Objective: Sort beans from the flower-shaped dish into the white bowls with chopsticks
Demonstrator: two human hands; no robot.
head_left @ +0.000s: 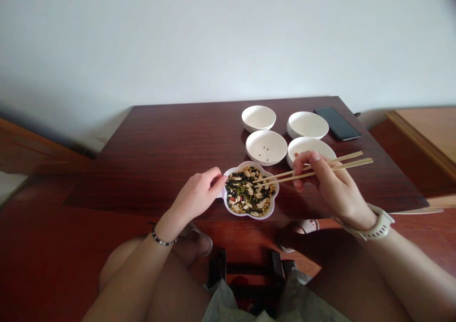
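Note:
A flower-shaped white dish point(275, 199) with a short handle sits at the table's front edge. It is filled with mixed beans and nuts point(249, 191): dark, green and yellow ones, with pale peanut-like pieces. At its left side, my left hand point(197, 194) pinches the rim near the handle. My right hand point(333, 186) holds a pair of wooden chopsticks point(351, 163), their tips down among the beans near the dish's middle. Whether the tips grip a piece, I cannot tell. Behind the dish, a white bowl point(272, 160) contains several small brown bits.
Beside it, another white bowl point(313, 144), partly hidden by my right hand, has a reddish piece inside. Two more white bowls stand behind, one left point(259, 125) and one right point(308, 131). A black phone point(337, 124) lies on the dark wooden table point(171, 146), against a white wall.

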